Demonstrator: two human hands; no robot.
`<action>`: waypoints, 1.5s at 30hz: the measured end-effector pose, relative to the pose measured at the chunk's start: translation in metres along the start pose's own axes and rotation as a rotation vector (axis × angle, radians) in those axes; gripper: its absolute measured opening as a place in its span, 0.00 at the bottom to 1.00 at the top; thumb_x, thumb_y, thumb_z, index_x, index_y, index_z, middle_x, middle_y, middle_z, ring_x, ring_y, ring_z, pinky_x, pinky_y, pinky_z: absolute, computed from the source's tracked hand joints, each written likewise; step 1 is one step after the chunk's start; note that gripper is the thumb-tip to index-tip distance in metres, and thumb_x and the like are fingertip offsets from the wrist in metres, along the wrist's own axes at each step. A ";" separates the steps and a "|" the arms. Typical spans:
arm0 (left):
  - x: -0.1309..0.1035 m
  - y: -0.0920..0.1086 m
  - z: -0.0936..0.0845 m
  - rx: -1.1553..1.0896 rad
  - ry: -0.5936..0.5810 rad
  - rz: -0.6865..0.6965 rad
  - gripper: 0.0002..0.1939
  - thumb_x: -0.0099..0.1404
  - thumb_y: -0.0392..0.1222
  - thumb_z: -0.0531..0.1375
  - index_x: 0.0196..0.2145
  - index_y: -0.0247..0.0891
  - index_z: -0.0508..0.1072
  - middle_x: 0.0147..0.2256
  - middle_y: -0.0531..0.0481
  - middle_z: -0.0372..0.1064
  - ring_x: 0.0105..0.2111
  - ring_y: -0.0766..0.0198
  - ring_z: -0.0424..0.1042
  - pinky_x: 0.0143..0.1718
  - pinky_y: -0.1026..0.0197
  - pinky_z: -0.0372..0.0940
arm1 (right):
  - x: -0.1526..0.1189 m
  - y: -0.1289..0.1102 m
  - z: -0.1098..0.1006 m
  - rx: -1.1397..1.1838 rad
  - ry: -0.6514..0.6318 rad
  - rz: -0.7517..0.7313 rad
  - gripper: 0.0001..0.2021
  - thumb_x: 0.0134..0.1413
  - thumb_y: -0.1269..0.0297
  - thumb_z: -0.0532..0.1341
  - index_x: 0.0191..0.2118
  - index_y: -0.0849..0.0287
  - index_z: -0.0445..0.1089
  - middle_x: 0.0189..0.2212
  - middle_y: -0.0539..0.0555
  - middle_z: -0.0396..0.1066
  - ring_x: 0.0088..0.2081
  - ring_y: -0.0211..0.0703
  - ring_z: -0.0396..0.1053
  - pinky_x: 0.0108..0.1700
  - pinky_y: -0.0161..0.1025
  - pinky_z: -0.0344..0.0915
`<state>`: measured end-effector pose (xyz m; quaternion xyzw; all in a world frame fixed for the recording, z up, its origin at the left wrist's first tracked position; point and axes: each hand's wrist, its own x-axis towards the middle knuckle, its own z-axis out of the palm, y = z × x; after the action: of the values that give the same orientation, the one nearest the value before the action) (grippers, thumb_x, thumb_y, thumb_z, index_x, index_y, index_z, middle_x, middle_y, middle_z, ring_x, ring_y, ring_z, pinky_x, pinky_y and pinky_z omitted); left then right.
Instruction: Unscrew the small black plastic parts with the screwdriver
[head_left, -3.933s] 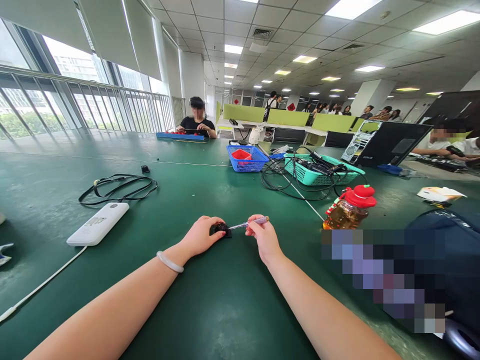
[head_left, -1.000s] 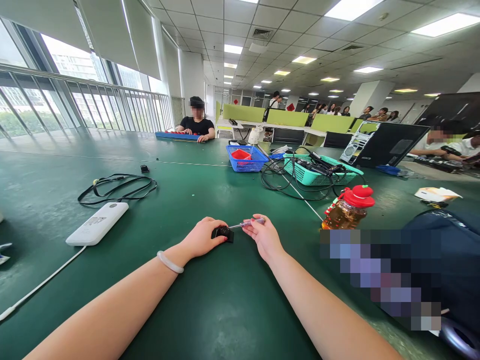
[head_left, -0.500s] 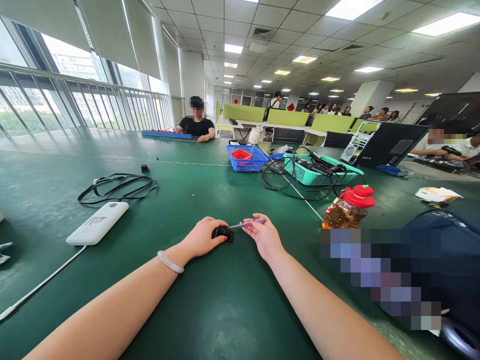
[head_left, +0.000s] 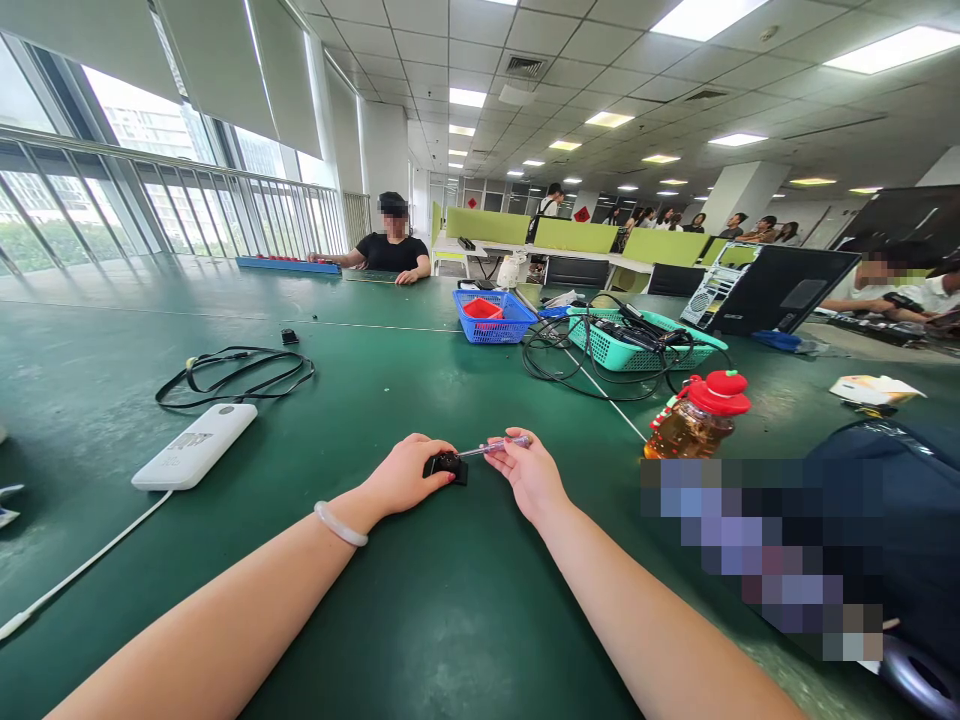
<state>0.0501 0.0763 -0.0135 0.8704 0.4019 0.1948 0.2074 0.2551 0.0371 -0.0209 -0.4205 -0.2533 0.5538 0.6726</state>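
Note:
My left hand (head_left: 409, 474) is closed around a small black block (head_left: 450, 466) on the green table (head_left: 450, 600), thumb at its near side and fingers over the top. A screwdriver (head_left: 499, 446) with a clear purplish handle is pinched in my right hand (head_left: 529, 470). Its metal shaft points left, and the tip is at the block's upper right edge. Whether the tip sits in a screw is too small to tell.
A white power bank (head_left: 196, 447) and a looped black cable (head_left: 236, 378) lie left. Beyond are a blue basket (head_left: 495, 328), a teal basket (head_left: 637, 352) and a red-lidded bottle (head_left: 694, 415). A dark bag (head_left: 885, 520) lies right. A person (head_left: 391, 245) sits across the table.
The person across the table has slid the long blue tray to the left. My hands, the block and the screwdriver look the same as before.

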 end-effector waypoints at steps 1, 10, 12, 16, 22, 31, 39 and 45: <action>0.000 0.000 0.000 0.001 0.000 0.000 0.18 0.62 0.50 0.58 0.50 0.47 0.72 0.44 0.48 0.73 0.49 0.51 0.66 0.53 0.50 0.63 | 0.000 0.000 0.000 0.000 -0.003 0.000 0.13 0.43 0.70 0.68 0.33 0.55 0.64 0.27 0.49 0.77 0.33 0.43 0.77 0.43 0.45 0.73; 0.000 0.002 -0.001 -0.001 -0.001 0.001 0.18 0.62 0.49 0.59 0.50 0.47 0.72 0.44 0.47 0.73 0.49 0.51 0.66 0.53 0.49 0.63 | 0.000 -0.001 0.000 0.025 0.008 0.002 0.11 0.44 0.71 0.67 0.32 0.55 0.65 0.26 0.49 0.77 0.32 0.43 0.77 0.43 0.45 0.73; 0.000 0.002 -0.001 -0.002 -0.001 0.004 0.18 0.62 0.49 0.59 0.50 0.47 0.72 0.44 0.48 0.73 0.49 0.52 0.66 0.52 0.50 0.63 | 0.000 -0.001 0.001 0.024 0.005 0.003 0.11 0.44 0.70 0.68 0.32 0.56 0.65 0.26 0.50 0.77 0.32 0.42 0.77 0.43 0.44 0.73; 0.001 0.000 0.000 0.003 0.001 0.013 0.18 0.62 0.49 0.58 0.49 0.46 0.73 0.44 0.48 0.74 0.49 0.52 0.67 0.52 0.50 0.64 | -0.002 -0.003 0.001 0.028 -0.001 0.009 0.12 0.43 0.70 0.68 0.33 0.57 0.64 0.26 0.50 0.76 0.31 0.42 0.77 0.42 0.43 0.73; 0.001 -0.001 0.001 0.008 0.004 0.015 0.18 0.62 0.49 0.58 0.49 0.46 0.73 0.44 0.47 0.74 0.49 0.51 0.67 0.51 0.50 0.64 | -0.003 -0.003 0.002 -0.010 -0.028 -0.035 0.14 0.43 0.66 0.69 0.34 0.56 0.64 0.26 0.49 0.75 0.30 0.41 0.76 0.40 0.42 0.72; 0.001 0.000 0.001 0.024 0.004 0.024 0.17 0.62 0.47 0.58 0.49 0.46 0.73 0.45 0.49 0.74 0.50 0.52 0.67 0.53 0.50 0.64 | -0.003 -0.005 -0.001 -0.287 -0.036 -0.338 0.14 0.48 0.57 0.63 0.38 0.55 0.62 0.23 0.45 0.69 0.28 0.41 0.70 0.37 0.42 0.69; 0.000 0.000 0.002 0.043 0.029 0.041 0.19 0.63 0.45 0.58 0.51 0.44 0.72 0.46 0.47 0.74 0.51 0.52 0.66 0.54 0.50 0.63 | -0.027 -0.011 0.004 -0.738 0.009 -0.891 0.11 0.61 0.63 0.54 0.49 0.55 0.60 0.30 0.50 0.70 0.32 0.41 0.70 0.39 0.42 0.68; 0.000 -0.001 0.003 0.051 0.039 0.033 0.21 0.60 0.44 0.61 0.52 0.43 0.71 0.46 0.47 0.74 0.50 0.52 0.67 0.53 0.50 0.64 | -0.043 -0.005 0.013 -1.019 -0.349 -1.149 0.14 0.61 0.70 0.54 0.52 0.53 0.61 0.33 0.52 0.72 0.34 0.42 0.71 0.41 0.41 0.70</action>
<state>0.0514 0.0764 -0.0168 0.8780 0.3961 0.2048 0.1740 0.2364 -0.0007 -0.0045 -0.3872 -0.7556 -0.0071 0.5282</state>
